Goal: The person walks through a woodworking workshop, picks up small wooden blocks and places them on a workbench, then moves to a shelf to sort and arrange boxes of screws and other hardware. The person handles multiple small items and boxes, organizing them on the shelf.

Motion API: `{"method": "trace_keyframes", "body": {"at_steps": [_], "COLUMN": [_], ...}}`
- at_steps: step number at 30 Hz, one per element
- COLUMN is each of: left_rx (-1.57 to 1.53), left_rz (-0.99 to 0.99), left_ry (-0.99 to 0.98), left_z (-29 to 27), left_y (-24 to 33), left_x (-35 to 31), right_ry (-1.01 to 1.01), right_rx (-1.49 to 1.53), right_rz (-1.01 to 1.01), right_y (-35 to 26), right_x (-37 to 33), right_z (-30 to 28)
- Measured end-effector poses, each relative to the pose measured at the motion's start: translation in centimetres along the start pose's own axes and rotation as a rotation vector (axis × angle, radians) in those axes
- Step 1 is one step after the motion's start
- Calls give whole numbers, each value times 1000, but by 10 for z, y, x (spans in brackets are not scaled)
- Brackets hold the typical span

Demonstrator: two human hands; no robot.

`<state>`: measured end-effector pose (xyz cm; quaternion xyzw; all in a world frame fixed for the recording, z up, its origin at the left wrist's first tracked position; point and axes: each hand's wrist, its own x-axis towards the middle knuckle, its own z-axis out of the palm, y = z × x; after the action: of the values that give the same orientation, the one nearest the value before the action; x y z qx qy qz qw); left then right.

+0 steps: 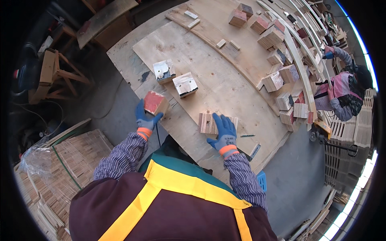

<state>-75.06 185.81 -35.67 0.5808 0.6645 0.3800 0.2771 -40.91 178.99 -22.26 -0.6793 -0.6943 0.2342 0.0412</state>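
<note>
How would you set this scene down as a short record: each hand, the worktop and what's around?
Left hand: blue-and-grey glove, touching a red-topped wooden block; whether lifted is unclear
Right hand: matching glove, fingers over a striped laminated-wood block
Worktop: plywood sheet
Beyond hands: two white-topped blocks
Beside right hand: thin dark stick, kind unclear
Far right: clustered wooden blocks; co-worker in pink beyond

The surface (231,86) is matt, grainy wood. The block (207,123) under the right hand (225,131) shows rough-looking, layered wood edges; crumpled plastic film (37,160) at near left looks glossy.
</note>
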Motion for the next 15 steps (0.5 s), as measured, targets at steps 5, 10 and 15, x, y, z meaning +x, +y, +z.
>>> {"method": "trace_keyframes", "body": {"at_steps": [5,10,15], "left_rx": [173,-2,13], "left_rz": [59,231,68], "left_ry": [11,-31,-87], "left_z": [21,17,20], "left_y": [-35,-52,-40], "left_x": [-3,-18,-15], "right_ry": [-191,22,390], "right_rx": [-292,408,1591], "right_rz": [-114,2,370], "right_y": [-11,7,44], "right_x": [51,73,81], "right_z": [15,12,10]}}
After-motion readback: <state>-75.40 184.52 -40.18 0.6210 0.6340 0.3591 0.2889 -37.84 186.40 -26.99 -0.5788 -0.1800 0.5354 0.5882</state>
